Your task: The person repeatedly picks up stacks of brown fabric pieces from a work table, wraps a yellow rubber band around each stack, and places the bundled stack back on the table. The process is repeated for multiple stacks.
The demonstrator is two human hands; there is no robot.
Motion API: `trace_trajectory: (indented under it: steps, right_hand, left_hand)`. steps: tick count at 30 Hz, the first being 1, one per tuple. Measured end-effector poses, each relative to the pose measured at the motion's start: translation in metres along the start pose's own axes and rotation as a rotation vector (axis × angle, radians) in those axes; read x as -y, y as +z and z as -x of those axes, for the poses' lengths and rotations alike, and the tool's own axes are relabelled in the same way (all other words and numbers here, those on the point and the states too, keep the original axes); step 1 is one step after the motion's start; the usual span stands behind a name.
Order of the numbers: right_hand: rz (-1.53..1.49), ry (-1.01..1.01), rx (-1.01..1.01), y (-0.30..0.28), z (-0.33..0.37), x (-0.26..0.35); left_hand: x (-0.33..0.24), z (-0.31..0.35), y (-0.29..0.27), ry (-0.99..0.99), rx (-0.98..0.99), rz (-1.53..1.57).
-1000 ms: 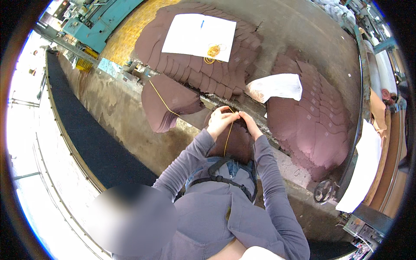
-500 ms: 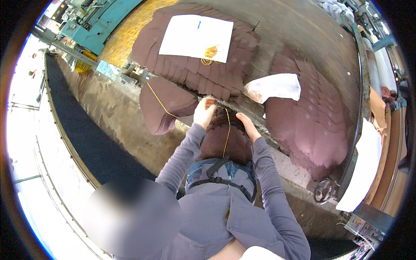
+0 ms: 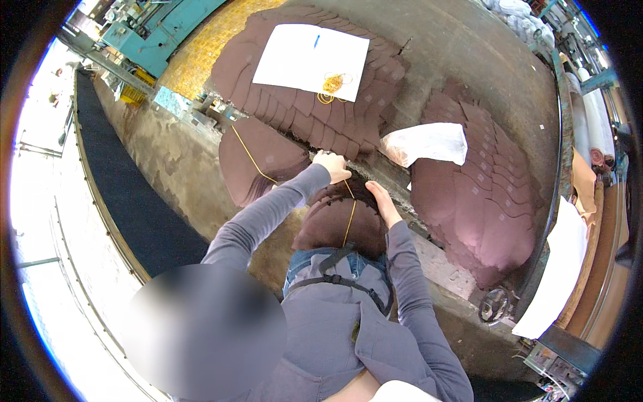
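A stack of thin brown cut pieces [image 3: 321, 224] stands upright against my waist, with a thin yellow rubber band [image 3: 351, 218] running over it. My left hand [image 3: 333, 165] reaches over the stack's far end, its fingers curled and the thumb down where the band ends. It appears to pinch the band there, though the fingertips are partly hidden. My right hand [image 3: 384, 203] rests along the stack's right side with its fingers stretched out. Just left lies a second brown bundle [image 3: 241, 161], also crossed by a yellow band [image 3: 244, 149].
Overlapping brown pieces [image 3: 268, 117] spread ahead, under a white sheet [image 3: 295, 63] bearing a blue pen [image 3: 317, 41] and loose yellow rubber bands [image 3: 331, 85]. More brown pieces [image 3: 469, 194] lie right, beside a crumpled white plastic bag [image 3: 435, 142]. A handwheel [image 3: 494, 306] stands at the lower right.
My left hand has moved slightly right and its fingers have closed at the far end of the band; its elbow has swung out left. My right hand stays beside the stack.
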State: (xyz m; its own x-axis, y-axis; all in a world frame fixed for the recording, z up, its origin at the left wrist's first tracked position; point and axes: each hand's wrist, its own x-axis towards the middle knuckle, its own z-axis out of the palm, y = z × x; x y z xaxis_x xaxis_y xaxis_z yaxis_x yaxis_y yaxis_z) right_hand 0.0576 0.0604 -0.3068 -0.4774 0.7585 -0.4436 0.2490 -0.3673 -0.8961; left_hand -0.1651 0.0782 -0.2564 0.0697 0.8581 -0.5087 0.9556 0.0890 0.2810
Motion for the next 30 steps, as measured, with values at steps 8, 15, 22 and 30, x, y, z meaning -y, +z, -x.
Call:
trace_trajectory:
  steps: [8,15,22,30]
  right_hand:
    - [0.013,0.013,-0.054,0.001,0.005,0.002]
    - [-0.027,0.016,-0.007,0.008,0.003,0.009]
    - [-0.027,0.052,-0.018,0.001,0.009,0.012]
    - [0.02,0.033,-0.039,0.007,0.009,0.016]
  left_hand:
    - [-0.005,-0.008,0.011,-0.218,-0.03,0.367]
    - [0.081,-0.041,0.077,0.378,0.128,1.048]
    - [0.023,0.006,0.053,-0.002,-0.162,0.874]
    - [0.044,-0.007,0.064,0.27,0.03,1.153]
